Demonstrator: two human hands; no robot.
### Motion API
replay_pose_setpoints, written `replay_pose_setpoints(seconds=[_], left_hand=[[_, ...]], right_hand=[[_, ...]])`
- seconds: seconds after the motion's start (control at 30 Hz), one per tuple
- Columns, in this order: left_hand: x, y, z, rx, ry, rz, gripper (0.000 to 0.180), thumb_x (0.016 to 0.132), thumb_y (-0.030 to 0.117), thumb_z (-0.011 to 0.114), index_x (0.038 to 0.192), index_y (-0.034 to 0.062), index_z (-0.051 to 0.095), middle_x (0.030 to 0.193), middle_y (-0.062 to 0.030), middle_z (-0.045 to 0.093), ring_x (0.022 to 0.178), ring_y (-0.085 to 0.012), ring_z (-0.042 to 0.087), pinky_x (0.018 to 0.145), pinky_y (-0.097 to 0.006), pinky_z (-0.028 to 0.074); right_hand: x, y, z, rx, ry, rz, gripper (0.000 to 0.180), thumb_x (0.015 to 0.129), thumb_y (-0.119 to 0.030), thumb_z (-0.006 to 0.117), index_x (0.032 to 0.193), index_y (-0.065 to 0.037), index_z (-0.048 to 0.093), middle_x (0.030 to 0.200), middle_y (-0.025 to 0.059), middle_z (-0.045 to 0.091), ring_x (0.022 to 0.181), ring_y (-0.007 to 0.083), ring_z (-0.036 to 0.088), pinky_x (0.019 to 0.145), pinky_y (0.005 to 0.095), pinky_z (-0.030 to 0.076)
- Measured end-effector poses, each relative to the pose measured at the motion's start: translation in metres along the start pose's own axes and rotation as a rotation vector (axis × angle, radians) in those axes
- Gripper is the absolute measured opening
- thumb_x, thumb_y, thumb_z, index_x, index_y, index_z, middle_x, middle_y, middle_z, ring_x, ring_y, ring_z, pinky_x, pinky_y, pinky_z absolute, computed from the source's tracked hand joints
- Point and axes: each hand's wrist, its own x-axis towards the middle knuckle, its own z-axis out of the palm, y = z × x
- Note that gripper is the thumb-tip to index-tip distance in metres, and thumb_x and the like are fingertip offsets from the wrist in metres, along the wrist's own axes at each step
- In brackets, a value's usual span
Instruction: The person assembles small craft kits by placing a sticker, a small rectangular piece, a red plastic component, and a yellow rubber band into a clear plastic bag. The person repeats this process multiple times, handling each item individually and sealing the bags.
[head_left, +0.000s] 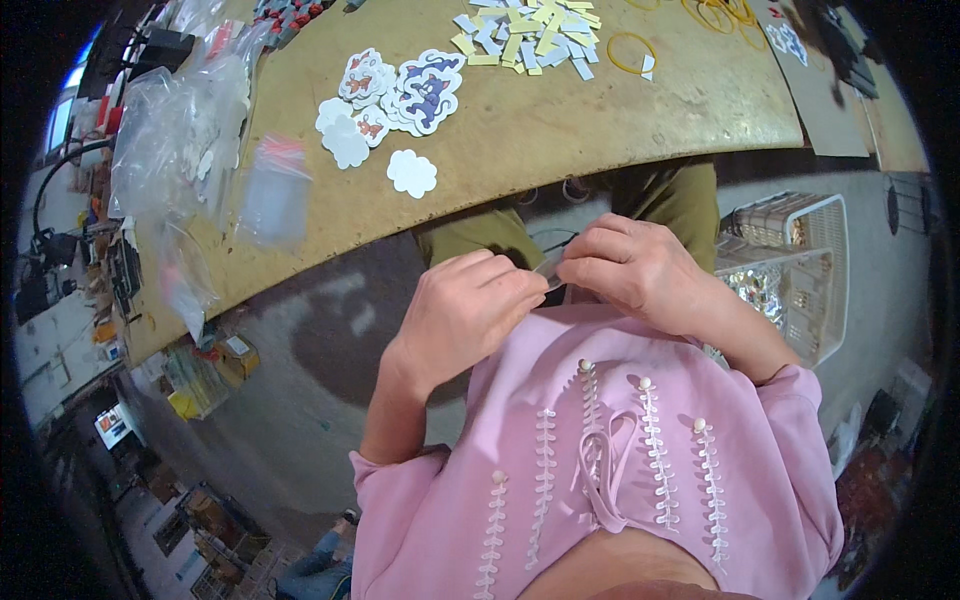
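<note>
In front of my lap, just off the table's near edge, my left hand (472, 310) and my right hand (645, 272) meet with fingers closed. Between their fingertips is a small, thin, see-through thing (550, 268); my fingers cover most of it, so its kind cannot be told. On the table nearest my left hand lies a blank white scalloped card (411, 173). Beyond it is a loose pile of cut-out cards (425, 92) with blue and orange cartoon figures, some face down. A clear zip bag (275, 195) with a red-striped top lies left of them.
The worn tabletop (560, 120) curves across the front. A heap of yellow and pale strips (530, 35) and yellow rubber bands (722, 14) lie at its far side. Crumpled clear plastic bags (180, 140) cover the left end. A white plastic basket (835, 270) stands low at right.
</note>
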Motion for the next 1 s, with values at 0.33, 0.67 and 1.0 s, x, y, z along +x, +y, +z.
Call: replay_pose_setpoints(seconds=[0.33, 0.67, 1.0], left_hand=[[0.069, -0.077, -0.057, 0.433, 0.388, -0.213, 0.03, 0.087, 0.014, 0.084, 0.115, 0.007, 0.075, 0.111, -0.0119, 0.073, 0.101, -0.0309, 0.071, 0.09, -0.042, 0.056], [0.073, -0.09, -0.062, 0.313, 0.471, -0.282, 0.014, 0.098, 0.007, 0.072, 0.109, 0.0007, 0.077, 0.095, -0.0133, 0.076, 0.076, -0.0209, 0.071, 0.074, -0.033, 0.057], [0.036, 0.006, -0.024, -0.217, 0.575, -0.099, 0.013, 0.096, -0.005, 0.072, 0.109, -0.0026, 0.073, 0.098, -0.011, 0.077, 0.079, -0.0127, 0.07, 0.07, -0.027, 0.056]], right_hand=[[-0.013, 0.002, 0.017, 0.133, 0.095, 0.047, 0.032, 0.075, 0.001, 0.076, 0.107, -0.005, 0.076, 0.091, 0.0074, 0.064, 0.083, 0.027, 0.067, 0.068, 0.0366, 0.056], [-0.009, 0.012, 0.013, 0.008, 0.135, 0.041, 0.029, 0.077, -0.007, 0.073, 0.105, -0.006, 0.071, 0.097, 0.0069, 0.062, 0.092, 0.0279, 0.063, 0.076, 0.0383, 0.054], [0.007, 0.01, 0.005, -0.103, 0.311, -0.012, 0.028, 0.075, 0.001, 0.078, 0.103, -0.003, 0.074, 0.099, 0.011, 0.063, 0.087, 0.0286, 0.066, 0.07, 0.0388, 0.055]])
